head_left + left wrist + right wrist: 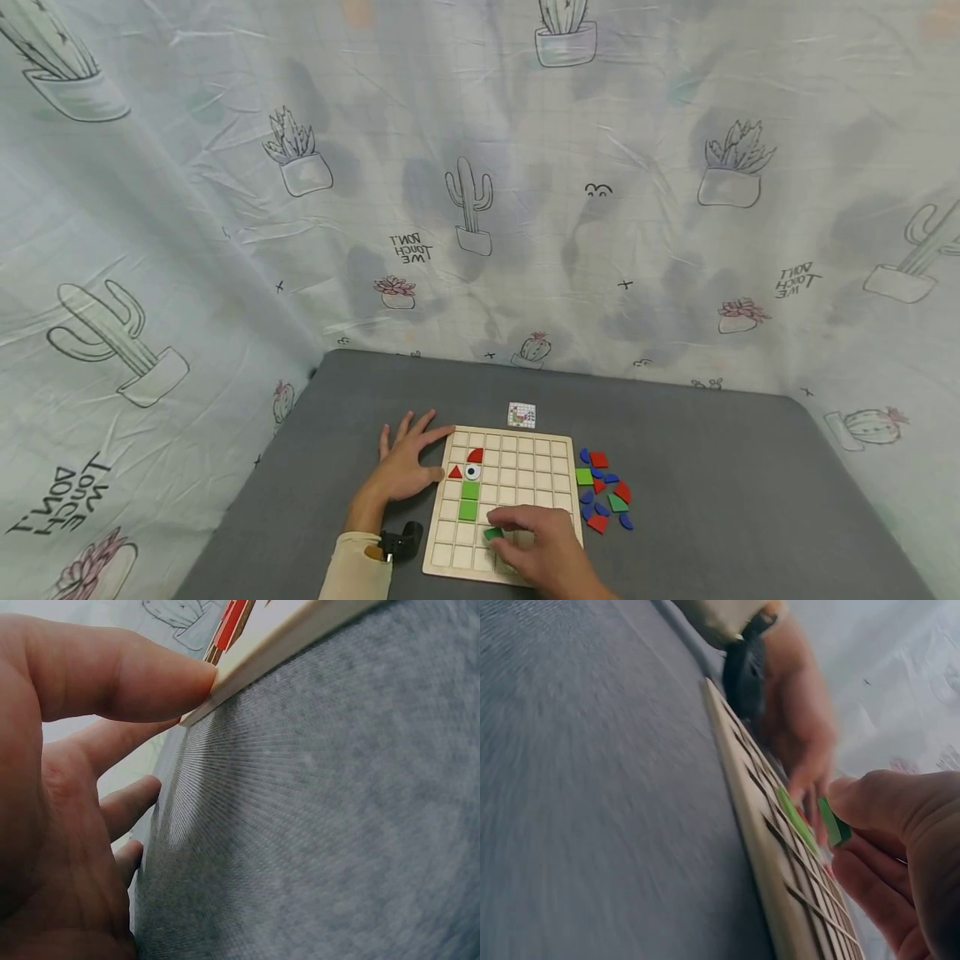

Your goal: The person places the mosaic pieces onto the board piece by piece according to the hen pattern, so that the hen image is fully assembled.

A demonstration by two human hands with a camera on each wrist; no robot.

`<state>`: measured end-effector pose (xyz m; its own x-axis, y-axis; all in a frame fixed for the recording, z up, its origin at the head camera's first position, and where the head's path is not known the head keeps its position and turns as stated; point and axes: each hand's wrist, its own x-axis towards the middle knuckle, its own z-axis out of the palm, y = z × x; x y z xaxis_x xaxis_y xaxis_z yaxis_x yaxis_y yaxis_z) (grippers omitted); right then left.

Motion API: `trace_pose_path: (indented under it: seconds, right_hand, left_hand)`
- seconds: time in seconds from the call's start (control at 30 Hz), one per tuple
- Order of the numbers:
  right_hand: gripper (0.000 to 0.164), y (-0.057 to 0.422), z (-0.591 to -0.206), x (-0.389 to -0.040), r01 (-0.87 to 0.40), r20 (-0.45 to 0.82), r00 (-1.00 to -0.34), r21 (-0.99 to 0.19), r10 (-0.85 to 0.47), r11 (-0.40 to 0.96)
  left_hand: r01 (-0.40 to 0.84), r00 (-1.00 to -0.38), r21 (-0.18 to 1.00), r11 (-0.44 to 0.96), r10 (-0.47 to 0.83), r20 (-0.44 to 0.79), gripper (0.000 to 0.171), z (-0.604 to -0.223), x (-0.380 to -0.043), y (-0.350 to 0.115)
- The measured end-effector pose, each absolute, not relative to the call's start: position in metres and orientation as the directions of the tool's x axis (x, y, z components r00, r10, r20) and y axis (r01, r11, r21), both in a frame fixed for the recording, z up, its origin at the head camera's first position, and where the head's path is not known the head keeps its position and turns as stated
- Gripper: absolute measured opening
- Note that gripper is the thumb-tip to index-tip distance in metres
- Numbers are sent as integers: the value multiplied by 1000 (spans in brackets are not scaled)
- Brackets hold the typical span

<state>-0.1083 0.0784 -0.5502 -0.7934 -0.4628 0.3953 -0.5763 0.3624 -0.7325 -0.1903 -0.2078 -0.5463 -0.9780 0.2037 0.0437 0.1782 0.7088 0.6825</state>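
A wooden grid board [525, 461] lies on the grey table. My left hand [405, 471] has its fingers spread, with thumb and index fingertip against the board's left edge; the left wrist view shows the thumb [142, 679] at the rim. Between thumb and fingers, my right hand [543, 537] pinches a small green piece [834, 823] over the board's lower middle cells. Set in the grid's left columns are a red quarter-circle [476, 456], a round eye piece [472, 472], a red triangle [455, 472] and two light green squares [468, 510].
Beyond the board's far edge lies a small printed card [522, 415]. Loose red, blue and green pieces [602, 492] are scattered along its right side. A cactus-print curtain [480, 275] rises behind the table.
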Motion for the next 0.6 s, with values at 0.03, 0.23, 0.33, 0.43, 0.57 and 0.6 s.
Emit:
trace_pose_path:
  seconds: [0.03, 0.23, 0.33, 0.43, 0.57, 0.6]
  right_hand:
    - [25, 74, -551, -109, -581, 395, -790, -727, -469, 367]
    - [24, 51, -555, -113, -619, 427, -768, -685, -476, 384]
    - [24, 44, -557, -114, -651, 466, -750, -647, -471, 397]
    - [24, 39, -558, -113, -666, 481, -741, -618, -469, 418]
    - [23, 34, -557, -111, -659, 465, -748, -606, -474, 446]
    - [23, 33, -556, -110, -655, 455, -751, -599, -478, 460]
  left_hand:
    - [179, -978, 682, 709, 203, 46, 71, -546, -190, -208]
    - [178, -979, 685, 706, 200, 48, 71, -546, -191, -208]
    - [176, -978, 685, 707, 202, 42, 71, -546, -191, -208]
    - [175, -978, 686, 706, 206, 38, 71, -546, -191, -208]
    - [174, -978, 691, 702, 206, 38, 71, -544, -190, -208]
    - [174, -978, 691, 701, 206, 37, 71, -544, -190, -208]
